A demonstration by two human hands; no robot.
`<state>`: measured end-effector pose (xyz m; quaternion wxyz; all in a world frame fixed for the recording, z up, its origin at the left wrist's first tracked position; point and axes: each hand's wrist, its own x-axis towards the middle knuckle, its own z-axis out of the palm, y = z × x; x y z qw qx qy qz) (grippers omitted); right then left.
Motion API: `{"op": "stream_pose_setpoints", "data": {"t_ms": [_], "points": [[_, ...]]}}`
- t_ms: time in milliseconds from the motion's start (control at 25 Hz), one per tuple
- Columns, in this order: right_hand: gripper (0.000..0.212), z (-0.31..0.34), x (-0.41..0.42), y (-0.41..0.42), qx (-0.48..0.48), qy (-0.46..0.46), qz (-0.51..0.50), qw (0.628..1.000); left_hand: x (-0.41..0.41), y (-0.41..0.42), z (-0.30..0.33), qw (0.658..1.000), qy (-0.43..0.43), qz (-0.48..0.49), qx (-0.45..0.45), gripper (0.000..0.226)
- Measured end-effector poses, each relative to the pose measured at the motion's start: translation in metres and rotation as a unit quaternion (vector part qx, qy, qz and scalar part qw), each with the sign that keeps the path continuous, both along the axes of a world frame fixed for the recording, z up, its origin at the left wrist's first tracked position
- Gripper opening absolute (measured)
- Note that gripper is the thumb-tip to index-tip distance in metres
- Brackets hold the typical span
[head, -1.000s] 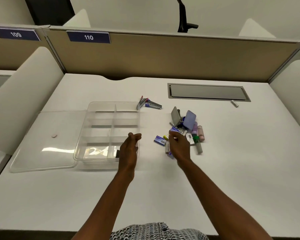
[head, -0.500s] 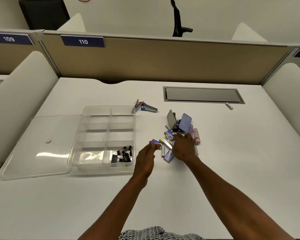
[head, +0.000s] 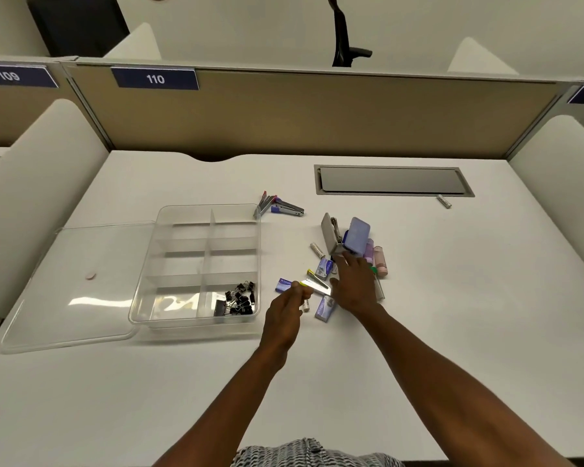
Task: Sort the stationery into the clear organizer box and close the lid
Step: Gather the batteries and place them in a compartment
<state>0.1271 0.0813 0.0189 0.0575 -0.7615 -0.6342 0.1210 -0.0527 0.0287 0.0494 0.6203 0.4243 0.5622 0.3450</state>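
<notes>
Left hand (head: 285, 311) pinching a flat pale strip with a yellow end (head: 316, 286). Right hand (head: 353, 284) spread flat, fingers relaxed, atop the stationery pile (head: 351, 251). Left of both hands, clear organizer box (head: 169, 230), black binder clips (head: 239, 298) in its nearest compartment; further left, lid (head: 64, 291) lying flat, touching the box.

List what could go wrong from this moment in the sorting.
1. The left hand pinches only the tip of a thin yellow-ended strip; it may slip or nudge the small purple boxes beside it.
2. The right hand lies over the pile, hiding pieces, and could knock the upright lilac case over.
3. The small white piece by the desk hatch lies apart and may be overlooked.
</notes>
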Motion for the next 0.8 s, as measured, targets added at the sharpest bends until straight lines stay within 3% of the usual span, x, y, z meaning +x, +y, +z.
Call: {"op": "stream_pose_setpoints", "data": {"t_ms": [120,320,480,640,720,800], "points": [[0.051,0.000,0.003,0.005,-0.017,-0.028,0.037,0.999,-0.001,-0.002,-0.004,1.000,0.006,0.002,-0.008,0.043],[0.017,-0.004,0.004,0.000,0.063,0.029,-0.007,0.998,-0.004,-0.006,-0.010,0.999,0.016,0.009,-0.028,0.039],[0.010,-0.009,0.002,-0.012,0.095,0.065,-0.033,0.993,-0.006,-0.010,-0.014,0.999,0.019,0.013,-0.038,0.039],[0.013,0.002,-0.004,-0.029,0.175,0.163,-0.133,0.962,-0.006,-0.012,-0.013,0.999,0.012,0.015,-0.040,0.033],[0.014,0.008,-0.016,-0.040,0.209,0.271,-0.173,0.923,-0.006,-0.012,-0.012,0.999,0.019,0.011,-0.028,0.025],[0.015,0.013,-0.035,-0.055,0.175,0.396,-0.172,0.885,-0.004,-0.012,-0.008,1.000,0.029,0.005,-0.010,0.017]]}}
